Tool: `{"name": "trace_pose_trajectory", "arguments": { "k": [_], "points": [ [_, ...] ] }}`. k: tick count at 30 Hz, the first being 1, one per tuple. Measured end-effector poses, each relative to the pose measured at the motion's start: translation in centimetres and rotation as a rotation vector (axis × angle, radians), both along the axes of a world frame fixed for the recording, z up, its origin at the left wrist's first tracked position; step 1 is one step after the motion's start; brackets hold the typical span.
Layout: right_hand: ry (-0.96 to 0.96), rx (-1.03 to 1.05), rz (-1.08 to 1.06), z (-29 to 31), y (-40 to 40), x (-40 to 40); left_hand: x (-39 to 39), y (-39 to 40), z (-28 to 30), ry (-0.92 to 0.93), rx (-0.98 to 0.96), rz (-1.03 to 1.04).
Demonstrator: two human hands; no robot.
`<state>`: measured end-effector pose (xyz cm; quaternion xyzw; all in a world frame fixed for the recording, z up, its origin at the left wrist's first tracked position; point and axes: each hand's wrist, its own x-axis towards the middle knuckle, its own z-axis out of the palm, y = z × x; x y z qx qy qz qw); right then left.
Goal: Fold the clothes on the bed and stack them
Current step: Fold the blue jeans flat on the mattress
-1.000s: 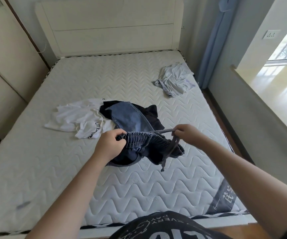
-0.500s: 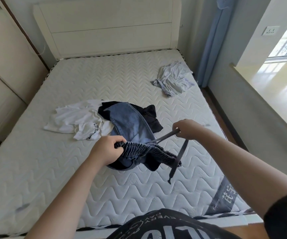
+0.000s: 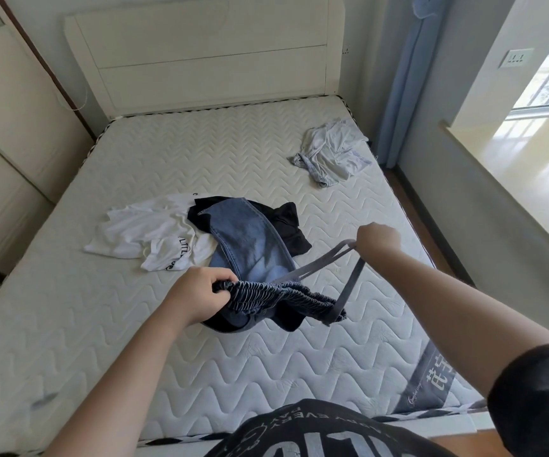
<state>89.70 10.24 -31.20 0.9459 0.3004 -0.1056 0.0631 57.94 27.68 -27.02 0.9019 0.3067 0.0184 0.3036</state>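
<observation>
The white T-shirt (image 3: pixel 148 230) lying left of the middle of the bed carries black print, of which the letters "LITTL" can be made out along a fold; the rest is hidden or too small. A grey label (image 3: pixel 431 380) at the near right corner of the mattress (image 3: pixel 167 351) bears large white Chinese characters, only partly legible, and a line of small cursive script too fine to read. The person's black shirt (image 3: pixel 299 433), at the near edge, shows light lettering seen upside down, reading "EVERY" and "DAY", above larger letters that are cut off.
</observation>
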Motion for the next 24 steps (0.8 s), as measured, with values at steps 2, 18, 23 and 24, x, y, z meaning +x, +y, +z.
{"name": "trace_pose_trajectory", "arguments": {
  "k": [2, 18, 23, 24],
  "points": [
    [0.114, 0.087, -0.074, 0.3, -0.1, 0.4, 0.0, -0.1, 0.0, 0.000, -0.003, 0.000],
    [0.042, -0.100, 0.095, 0.9, -1.7, 2.9, -1.0, -1.1, 0.2, 0.065, -0.076, -0.074],
    [0.374, 0.360, 0.067, -1.0, -1.1, 1.2, -0.9, -1.8, -0.1, 0.043, -0.079, -0.056],
    [0.469, 0.424, 0.102, -1.1, -1.1, 0.2, -0.9, -1.9, -0.1, 0.035, -0.084, -0.055]
  ]
}}
